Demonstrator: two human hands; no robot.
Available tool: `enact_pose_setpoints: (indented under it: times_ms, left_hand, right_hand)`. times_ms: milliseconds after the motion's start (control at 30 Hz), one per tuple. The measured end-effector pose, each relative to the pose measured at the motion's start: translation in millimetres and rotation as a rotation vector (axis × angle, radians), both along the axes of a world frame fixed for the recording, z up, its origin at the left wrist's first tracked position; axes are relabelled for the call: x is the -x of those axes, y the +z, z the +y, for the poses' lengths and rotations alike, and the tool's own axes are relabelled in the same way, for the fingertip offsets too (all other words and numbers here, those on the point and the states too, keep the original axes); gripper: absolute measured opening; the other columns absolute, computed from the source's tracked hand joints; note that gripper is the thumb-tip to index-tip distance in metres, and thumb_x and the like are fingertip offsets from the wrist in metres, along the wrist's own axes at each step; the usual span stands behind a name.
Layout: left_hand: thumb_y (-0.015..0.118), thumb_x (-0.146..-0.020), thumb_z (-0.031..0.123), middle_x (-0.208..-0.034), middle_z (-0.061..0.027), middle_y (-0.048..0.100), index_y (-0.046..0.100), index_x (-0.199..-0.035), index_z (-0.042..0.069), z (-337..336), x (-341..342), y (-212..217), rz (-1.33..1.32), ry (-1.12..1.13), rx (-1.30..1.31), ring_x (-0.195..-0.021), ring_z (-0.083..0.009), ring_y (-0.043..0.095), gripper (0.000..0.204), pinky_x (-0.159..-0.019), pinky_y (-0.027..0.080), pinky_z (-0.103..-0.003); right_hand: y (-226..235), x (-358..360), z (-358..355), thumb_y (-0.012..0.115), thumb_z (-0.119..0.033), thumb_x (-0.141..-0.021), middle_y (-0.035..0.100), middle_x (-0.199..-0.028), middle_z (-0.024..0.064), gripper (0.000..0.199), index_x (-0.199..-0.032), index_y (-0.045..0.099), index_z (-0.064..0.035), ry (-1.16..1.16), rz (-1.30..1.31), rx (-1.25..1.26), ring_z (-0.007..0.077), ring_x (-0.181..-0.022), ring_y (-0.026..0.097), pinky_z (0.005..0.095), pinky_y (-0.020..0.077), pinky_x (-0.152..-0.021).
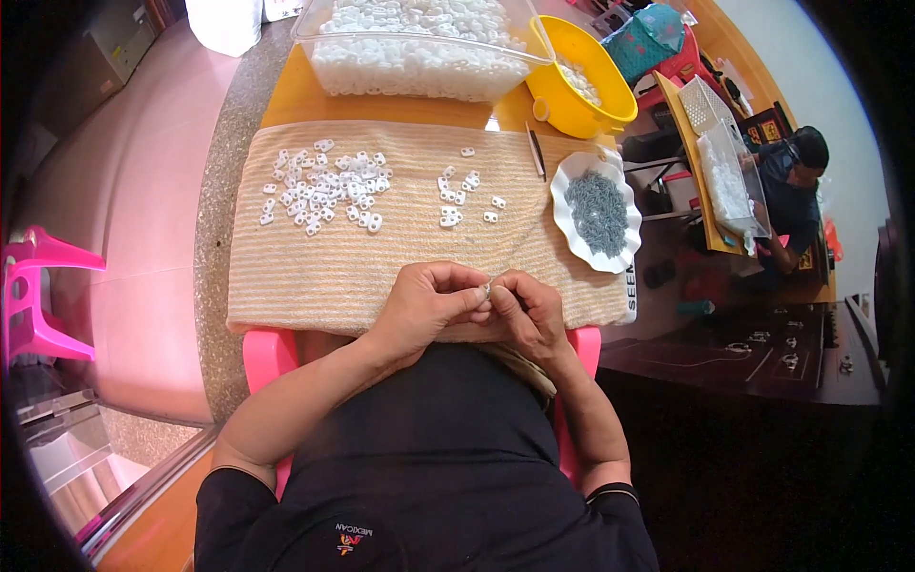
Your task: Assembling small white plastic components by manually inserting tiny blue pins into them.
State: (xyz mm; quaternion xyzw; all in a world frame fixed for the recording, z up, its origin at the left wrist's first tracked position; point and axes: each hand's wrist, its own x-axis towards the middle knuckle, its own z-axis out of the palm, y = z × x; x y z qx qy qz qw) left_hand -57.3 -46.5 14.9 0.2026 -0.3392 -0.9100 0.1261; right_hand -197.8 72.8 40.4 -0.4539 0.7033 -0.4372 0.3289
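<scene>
My left hand (426,303) and my right hand (527,310) meet at the near edge of a beige striped towel (400,257), fingertips pinched together on one small white plastic piece (486,289). A loose heap of the same white pieces (324,189) lies on the towel's far left. A smaller group of white pieces (462,198) sits at its far middle. A white scalloped dish (572,234) holding small grey metal parts (599,212) rests at the right.
A clear tub (419,43) full of white pieces and a yellow bowl (577,91) stand behind the towel, with thin tweezers (537,153) beside the dish. A pink stool (38,286) is at the left. Another person (791,191) sits at the far right by a desk.
</scene>
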Motion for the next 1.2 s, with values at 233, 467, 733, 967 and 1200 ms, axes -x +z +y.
enact_pose_setpoints:
  times_ms: [233, 467, 733, 967, 1200]
  left_hand:
    - [0.064, -0.087, 0.001, -0.093, -0.0106, 0.067, 0.062, -0.103, -0.006, 3.3, -0.6, 1.1, -0.013, 0.01, 0.086, -0.082, -0.0143, 0.066, 0.018, -0.076, 0.057, -0.026]
    - [0.063, -0.087, 0.001, -0.092, -0.0101, 0.066, 0.062, -0.103, -0.006, 3.2, 0.2, -2.4, 0.012, 0.012, 0.064, -0.081, -0.0135, 0.065, 0.017, -0.075, 0.057, -0.025]
    - [0.064, -0.088, 0.003, -0.091, -0.008, 0.066, 0.062, -0.102, -0.003, 0.9, 0.7, 0.5, -0.015, 0.003, -0.017, -0.078, -0.0127, 0.064, 0.016, -0.072, 0.055, -0.025]
    - [0.064, -0.088, 0.004, -0.09, -0.0074, 0.066, 0.063, -0.101, -0.003, -0.9, 0.7, 2.2, -0.035, -0.001, -0.044, -0.078, -0.0121, 0.064, 0.015, -0.072, 0.055, -0.024]
    - [0.064, -0.087, 0.004, -0.09, -0.0081, 0.066, 0.062, -0.103, -0.003, -3.3, -1.3, 4.2, -0.019, 0.031, -0.032, -0.079, -0.0137, 0.065, 0.017, -0.074, 0.056, -0.026]
  right_hand:
    - [1.6, 0.2, 0.6, 0.055, -0.015, -0.096, 0.062, -0.075, 0.0012, 0.019, -0.087, 0.061, 0.0002, -0.005, 0.011, 0.005, 0.0063, -0.067, 0.056, 0.021, 0.0455, -0.061]
    - [-1.6, 6.6, 2.0, 0.053, -0.017, -0.098, 0.063, -0.075, 0.0038, 0.022, -0.094, 0.061, 0.0024, 0.013, -0.268, -0.023, 0.0085, -0.067, 0.059, 0.0228, 0.0504, -0.061]
    - [5.2, 7.9, 3.4, 0.057, -0.015, -0.095, 0.067, -0.089, 0.0095, 0.02, -0.099, 0.061, 0.0039, -0.066, -0.602, 0.003, 0.0149, -0.077, 0.065, 0.0282, 0.0552, -0.069]
    - [-1.1, 12.5, 4.3, 0.056, -0.014, -0.095, 0.067, -0.09, 0.0095, 0.018, -0.099, 0.061, 0.0033, -0.025, -0.595, 0.011, 0.0152, -0.078, 0.065, 0.0295, 0.0559, -0.07]
    - [1.5, 12.8, 2.1, 0.058, -0.01, -0.093, 0.067, -0.087, 0.0069, 0.016, -0.099, 0.062, 0.0034, -0.043, -0.401, 0.027, 0.0111, -0.074, 0.063, 0.026, 0.0535, -0.067]
